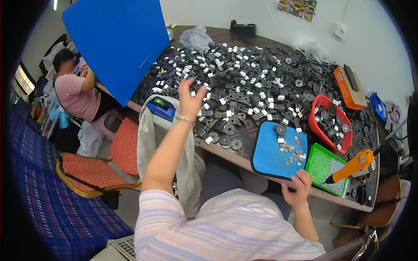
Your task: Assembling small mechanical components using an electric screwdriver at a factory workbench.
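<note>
My left hand (191, 101) is stretched out over the near left side of a big pile of black plastic parts with white ends (244, 82). Its fingers are spread and nothing shows between them. By the table's front edge, my right hand (299, 188) is open beside the lower right corner of a blue mat (267, 150); its thumb stands apart from the fingers. On that mat lie one round black part with a white end (280, 129) and several small shiny metal pieces (287, 148). A green tray (320, 161) of tiny metal pieces is right of the mat.
An orange electric screwdriver (355, 165) slants over the tray. Behind stand a red basket (319, 126) of black parts and an orange scale (348, 89). A grey cloth (150, 148) drapes at left, below a blue board (117, 43). A person in pink (76, 95) sits beyond a chair (124, 145).
</note>
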`<control>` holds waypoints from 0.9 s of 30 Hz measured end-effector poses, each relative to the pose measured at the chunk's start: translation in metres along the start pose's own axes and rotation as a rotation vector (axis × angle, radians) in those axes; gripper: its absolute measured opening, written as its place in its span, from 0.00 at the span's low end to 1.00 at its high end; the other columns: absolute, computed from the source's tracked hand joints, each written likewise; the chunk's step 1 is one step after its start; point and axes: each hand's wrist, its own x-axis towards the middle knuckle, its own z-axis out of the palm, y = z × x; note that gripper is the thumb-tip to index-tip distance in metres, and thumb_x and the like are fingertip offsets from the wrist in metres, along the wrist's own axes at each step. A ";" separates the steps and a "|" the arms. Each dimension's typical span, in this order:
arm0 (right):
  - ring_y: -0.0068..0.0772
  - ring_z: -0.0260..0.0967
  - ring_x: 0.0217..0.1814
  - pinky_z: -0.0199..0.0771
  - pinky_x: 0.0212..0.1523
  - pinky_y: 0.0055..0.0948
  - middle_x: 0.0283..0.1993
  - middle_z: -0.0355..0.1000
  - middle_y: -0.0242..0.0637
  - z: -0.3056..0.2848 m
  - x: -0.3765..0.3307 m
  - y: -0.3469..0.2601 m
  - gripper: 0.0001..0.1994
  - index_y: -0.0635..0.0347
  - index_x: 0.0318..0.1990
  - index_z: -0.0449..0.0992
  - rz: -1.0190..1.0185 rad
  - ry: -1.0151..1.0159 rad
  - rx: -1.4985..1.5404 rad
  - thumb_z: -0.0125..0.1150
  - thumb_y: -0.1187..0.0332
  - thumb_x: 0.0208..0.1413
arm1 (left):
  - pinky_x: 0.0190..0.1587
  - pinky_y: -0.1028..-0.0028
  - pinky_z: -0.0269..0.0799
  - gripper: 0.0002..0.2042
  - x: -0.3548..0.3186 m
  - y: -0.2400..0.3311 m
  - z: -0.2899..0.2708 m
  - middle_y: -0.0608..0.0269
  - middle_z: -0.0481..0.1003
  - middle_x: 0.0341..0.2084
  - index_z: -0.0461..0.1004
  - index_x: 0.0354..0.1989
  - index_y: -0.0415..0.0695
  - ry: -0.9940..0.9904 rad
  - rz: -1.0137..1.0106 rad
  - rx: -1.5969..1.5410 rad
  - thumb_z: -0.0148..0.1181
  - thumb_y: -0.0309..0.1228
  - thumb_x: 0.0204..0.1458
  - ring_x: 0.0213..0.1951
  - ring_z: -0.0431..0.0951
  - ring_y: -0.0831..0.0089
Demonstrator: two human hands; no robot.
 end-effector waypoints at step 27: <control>0.43 0.67 0.45 0.68 0.45 0.37 0.42 0.69 0.39 0.036 0.018 0.012 0.17 0.57 0.36 0.72 0.283 -0.221 -0.103 0.66 0.70 0.34 | 0.31 0.71 0.70 0.30 0.139 -0.112 -0.005 0.61 0.71 0.33 0.66 0.43 0.42 -0.792 -0.706 0.072 0.72 0.23 0.26 0.31 0.72 0.70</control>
